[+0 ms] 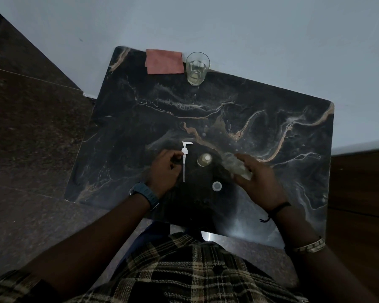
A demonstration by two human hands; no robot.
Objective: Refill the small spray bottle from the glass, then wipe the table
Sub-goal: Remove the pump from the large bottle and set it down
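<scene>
**Pump head out, bottle in hand over the marble surface**

The left hand (pixel 165 169), a dark wristwatch (pixel 144 194) on its wrist, has a narrow grip: curled fingertips pinch the white pump head (pixel 185 151) at its collar. The nozzle points away to the right above the grip, and the thin dip tube hangs down past the knuckles, just clear of the dark marble surface (pixel 123 132).

Just right of that grip stands a small round amber-tinted container (pixel 204 159), seen from above; whether it is a cap or a second bottle cannot be told. Nearer the person, between the two hands, a small pale round cap (pixel 217 186) lies flat on the surface.

The right hand (pixel 257 182) grips the small clear spray bottle (pixel 235 166), tilted, its far end pointing up and left toward the amber container. Fingers wrap its lower part. A dark thread band and a metal bracelet (pixel 311 247) sit on that arm.

Far beyond both grips, at the surface's back edge by the wall, a folded reddish cloth (pixel 164 61) lies flat, and the drinking glass (pixel 197 68) stands upright touching the cloth's right side, with a little pale liquid at its bottom
</scene>
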